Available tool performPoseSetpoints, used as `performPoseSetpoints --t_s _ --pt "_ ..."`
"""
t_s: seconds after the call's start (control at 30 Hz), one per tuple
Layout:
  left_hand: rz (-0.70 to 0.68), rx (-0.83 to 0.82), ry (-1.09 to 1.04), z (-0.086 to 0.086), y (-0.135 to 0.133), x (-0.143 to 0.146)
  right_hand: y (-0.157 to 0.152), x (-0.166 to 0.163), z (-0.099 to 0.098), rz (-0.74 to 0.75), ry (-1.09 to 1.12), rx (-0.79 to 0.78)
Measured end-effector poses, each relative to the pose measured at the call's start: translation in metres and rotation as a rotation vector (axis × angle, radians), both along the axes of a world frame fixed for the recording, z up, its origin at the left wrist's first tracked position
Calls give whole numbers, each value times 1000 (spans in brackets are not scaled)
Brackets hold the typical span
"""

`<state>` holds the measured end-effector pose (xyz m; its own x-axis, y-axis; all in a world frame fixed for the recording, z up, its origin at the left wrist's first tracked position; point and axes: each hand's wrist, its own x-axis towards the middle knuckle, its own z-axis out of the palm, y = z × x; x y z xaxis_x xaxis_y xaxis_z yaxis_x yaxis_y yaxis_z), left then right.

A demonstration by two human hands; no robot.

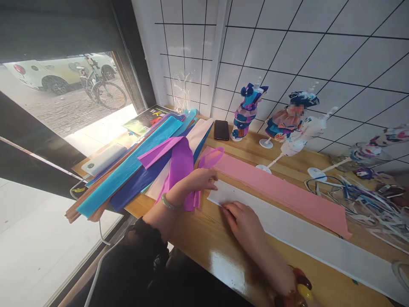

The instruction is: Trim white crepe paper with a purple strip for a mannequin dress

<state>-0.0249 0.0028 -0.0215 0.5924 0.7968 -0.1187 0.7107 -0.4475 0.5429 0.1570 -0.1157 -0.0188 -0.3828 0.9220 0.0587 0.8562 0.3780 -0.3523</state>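
My left hand point(200, 179) rests curled at the near end of the long white paper strip point(306, 238), with its fingertips touching the strip's corner and purple crepe paper point(180, 164) lying under and beside it. My right hand point(244, 219) lies flat on the same strip a little further along, fingers stretched out and pressing it onto the wooden table point(204, 243). A long pink paper strip point(281, 192) lies parallel just behind the white one.
A stack of blue, turquoise and white crepe sheets point(134, 170) lies at the left by the window. A black phone point(221, 129) and several paper-dressed dolls point(247, 111) on stands line the tiled wall. Paper scraps point(364, 200) pile up at the right.
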Motion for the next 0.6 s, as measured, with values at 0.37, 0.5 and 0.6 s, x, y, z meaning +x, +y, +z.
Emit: performPoseSetpoints --t_s 0.37,0.5,0.6 --pt "23 -2 -141 -7 2 -6 32 -67 13 -181 -310 -191" --pt "12 -6 -168 -6 0 -7 36 -72 13 -206 -310 -212" --pt "7 -25 -182 -4 0 -7 37 -72 16 -211 -295 -227"
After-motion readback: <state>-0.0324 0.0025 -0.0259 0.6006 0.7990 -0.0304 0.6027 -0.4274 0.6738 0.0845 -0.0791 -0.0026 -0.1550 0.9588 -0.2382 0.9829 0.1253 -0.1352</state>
